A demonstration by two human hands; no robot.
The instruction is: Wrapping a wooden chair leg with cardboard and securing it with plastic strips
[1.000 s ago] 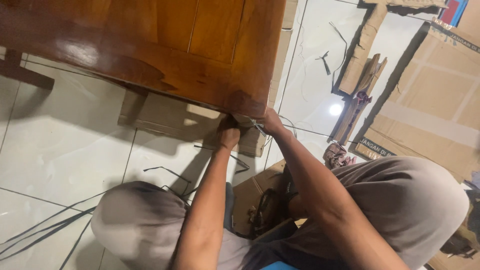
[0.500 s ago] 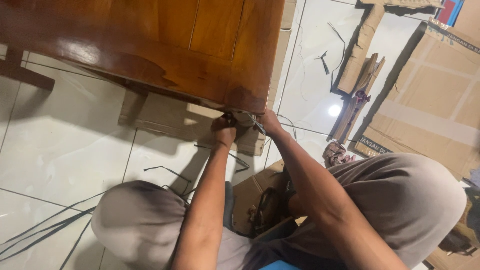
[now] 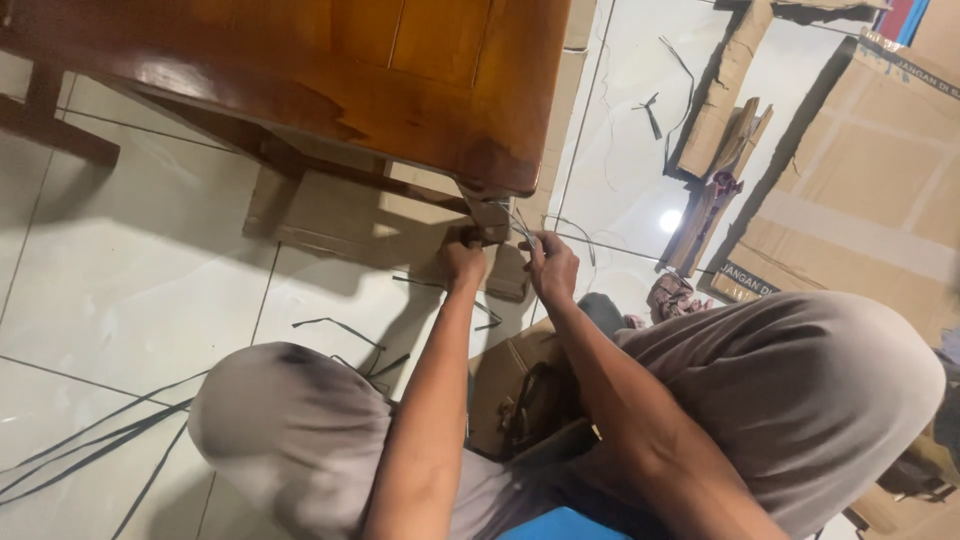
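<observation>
Strap (image 3: 522,225), thin and pale, runs under the wooden table (image 3: 400,80) corner, just above the floor. Right hand (image 3: 553,268) has its grip closed on it; left hand (image 3: 464,262) is fisted beside the table leg (image 3: 487,215), contents unclear.

I see a glossy orange-brown wooden table (image 3: 400,70) with darker grain streaks and a bright glare patch. The floor tiles (image 3: 130,290) are off-white with thin dark grout lines. Black plastic straps (image 3: 90,440) lie across them. The cardboard sheets (image 3: 860,190) are plain tan-brown. My trousers (image 3: 800,400) are plain grey-beige, with a bright blue patch (image 3: 560,525) at the bottom edge.
</observation>
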